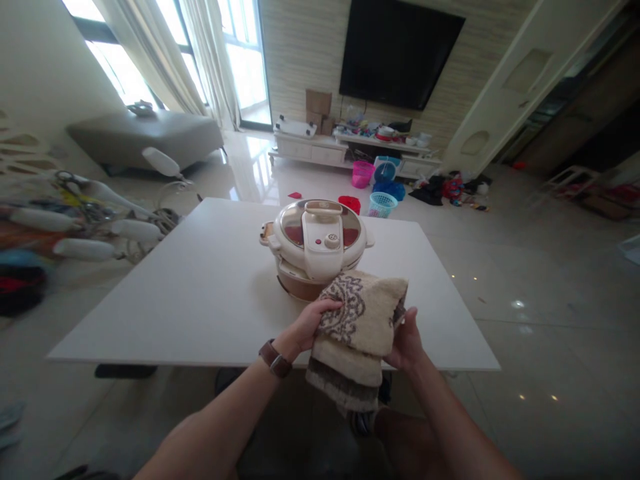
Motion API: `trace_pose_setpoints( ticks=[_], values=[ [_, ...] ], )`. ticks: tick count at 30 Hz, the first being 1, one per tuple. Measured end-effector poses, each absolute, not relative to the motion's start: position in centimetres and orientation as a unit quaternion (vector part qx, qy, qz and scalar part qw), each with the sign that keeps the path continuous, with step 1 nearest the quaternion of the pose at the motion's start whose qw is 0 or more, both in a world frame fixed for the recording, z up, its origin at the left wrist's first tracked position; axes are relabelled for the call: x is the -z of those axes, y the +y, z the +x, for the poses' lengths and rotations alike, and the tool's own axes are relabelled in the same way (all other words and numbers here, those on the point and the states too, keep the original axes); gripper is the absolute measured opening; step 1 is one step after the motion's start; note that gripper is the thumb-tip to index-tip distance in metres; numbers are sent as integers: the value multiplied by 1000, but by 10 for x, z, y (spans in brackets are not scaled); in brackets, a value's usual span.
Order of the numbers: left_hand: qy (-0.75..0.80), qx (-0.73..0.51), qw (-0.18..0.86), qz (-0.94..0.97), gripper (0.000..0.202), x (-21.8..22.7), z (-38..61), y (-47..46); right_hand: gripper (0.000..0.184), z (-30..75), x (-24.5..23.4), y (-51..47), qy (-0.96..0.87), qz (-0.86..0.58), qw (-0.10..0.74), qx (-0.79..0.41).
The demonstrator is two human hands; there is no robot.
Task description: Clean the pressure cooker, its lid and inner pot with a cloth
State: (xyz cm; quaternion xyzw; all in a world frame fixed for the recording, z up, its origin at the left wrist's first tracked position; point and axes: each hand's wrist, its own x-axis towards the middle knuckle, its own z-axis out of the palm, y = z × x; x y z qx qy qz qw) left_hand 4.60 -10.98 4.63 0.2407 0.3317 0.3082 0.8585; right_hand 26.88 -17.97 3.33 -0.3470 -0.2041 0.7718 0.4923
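Between my hands is a folded beige towel (371, 313) with a brown pattern and dark banded lower layers. It hangs over the table's front edge. My left hand (311, 325) grips its left side, thumb on top and fingers hidden beneath. At the right edge of the cloth my right hand (406, 340) is closed on it, with the fingers partly hidden behind. Just beyond the towel, a cream electric cooker (320, 247) with a see-through lid, a handle and a knob stands on the white table (200, 293). The towel covers part of the cooker's lower front.
White lamp-like pieces (135, 230) stand left of the table. On the floor beyond are a pink basket (363, 175), a light-blue basket (383, 205) and a red container (350, 203). A low cabinet (320, 152) runs under the television (400, 53). A grey bench (150, 140) sits near the window.
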Motion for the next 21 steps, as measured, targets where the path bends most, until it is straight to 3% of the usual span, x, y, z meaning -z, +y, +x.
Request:
trace_pose_setpoints(
  ticks=[4, 8, 11, 15, 17, 21],
  values=[
    [337, -354, 796, 356, 43, -54, 45, -109, 48, 263, -25, -184, -220, -393, 470, -759],
    [291, -313, 790, 440, 40, -58, 32, -104, 35, 267, -37, -183, -218, -454, 521, -689],
    [348, -336, 735, 475, 36, -56, 17, -95, 32, 278, -65, -175, -243, -485, 611, -576],
    [441, -409, 674, 429, 28, -53, 0, -83, 45, 280, -123, -146, -299, -562, 692, -341],
    [456, -433, 666, 400, 24, -54, -5, -79, 45, 265, -152, -124, -402, -604, 655, -212],
    [455, -474, 662, 360, 21, -58, -11, -74, 29, 202, -185, -77, -646, -678, 352, -16]
  ],
)
